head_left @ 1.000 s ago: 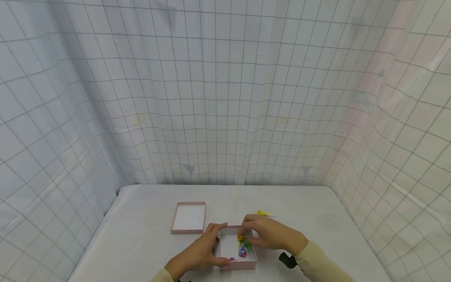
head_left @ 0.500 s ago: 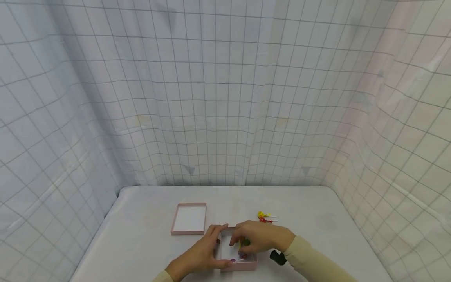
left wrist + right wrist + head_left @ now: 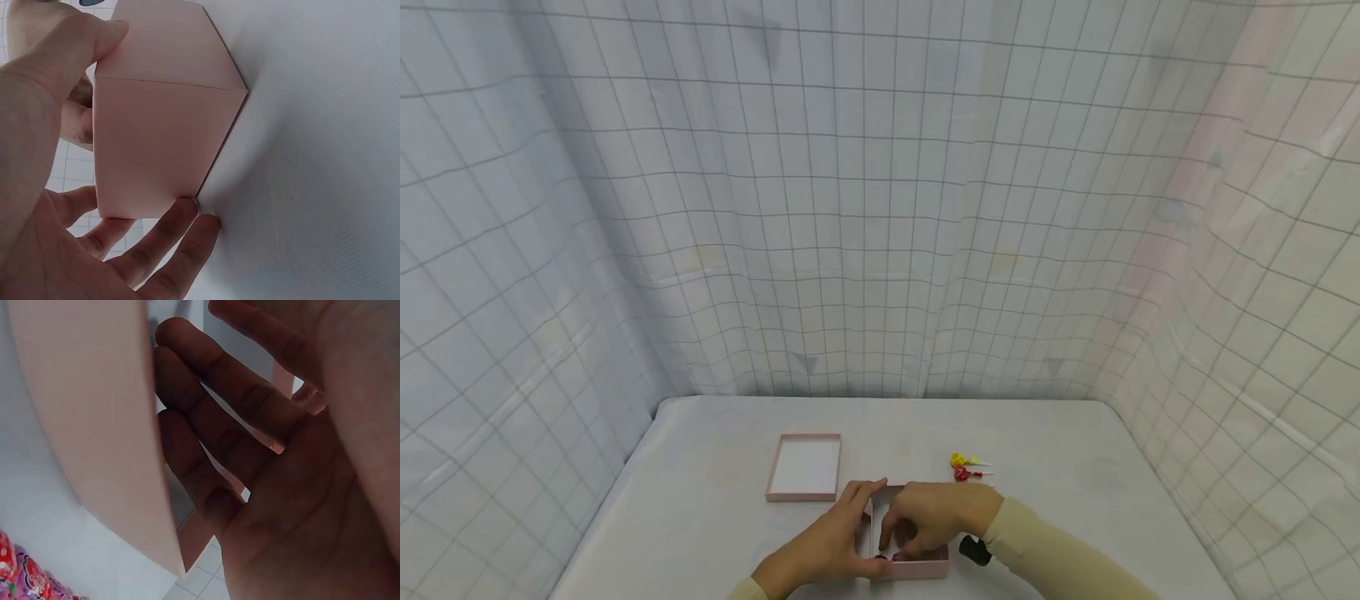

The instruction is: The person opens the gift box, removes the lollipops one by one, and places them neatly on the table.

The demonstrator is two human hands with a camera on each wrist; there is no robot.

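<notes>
A pink box [image 3: 917, 570] with a white inside stands near the table's front. My left hand [image 3: 827, 537] grips it by the left side; in the left wrist view the thumb lies on one wall of the box [image 3: 162, 137] and the fingers on the opposite wall. My right hand [image 3: 936, 517] reaches down inside, thumb and index finger apart near the front left corner. A small purple lollipop [image 3: 896, 557] shows there, mostly hidden. The right wrist view has the right hand's fingers [image 3: 206, 406] extended over the box's rim, their tips partly out of sight.
The shallow pink lid [image 3: 805, 467] lies inside up, behind and left of the box. A yellow lollipop [image 3: 958, 460] and a red lollipop [image 3: 962, 474] lie behind its right side. A patterned red and purple thing [image 3: 28, 575] shows beside the box. Gridded cloth walls [image 3: 880, 208] surround the table.
My right hand has moved left and toward the front inside the box, now covering the lollipops seen there earlier. The red lollipop on the table came into sight. My left hand keeps its grip.
</notes>
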